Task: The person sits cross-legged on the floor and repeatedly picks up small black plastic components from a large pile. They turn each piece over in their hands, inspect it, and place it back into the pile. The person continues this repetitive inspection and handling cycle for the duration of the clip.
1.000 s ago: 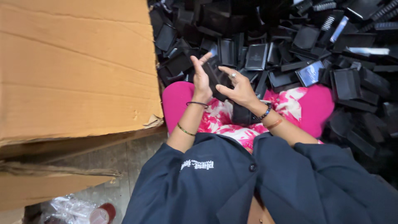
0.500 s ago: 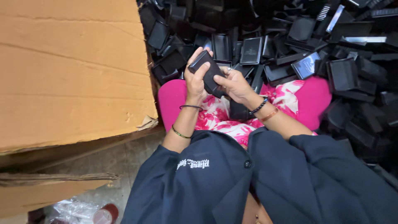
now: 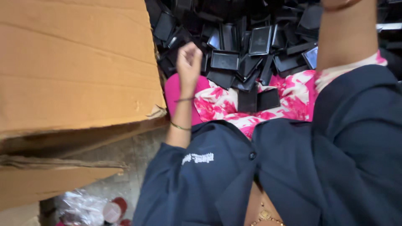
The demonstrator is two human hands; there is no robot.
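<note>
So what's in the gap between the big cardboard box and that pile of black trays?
In the head view, the left hand hangs curled between the cardboard box and the black trays, with the pink fabric just below it.

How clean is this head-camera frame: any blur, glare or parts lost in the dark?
Head view: motion blur softens the left hand and the raised right forearm, whose hand is cut off by the top edge; the pile of black trays is dim, edges merging, with pale glare on a few tray faces; the cardboard box is evenly lit; the pink cloth reads clearly.
</note>
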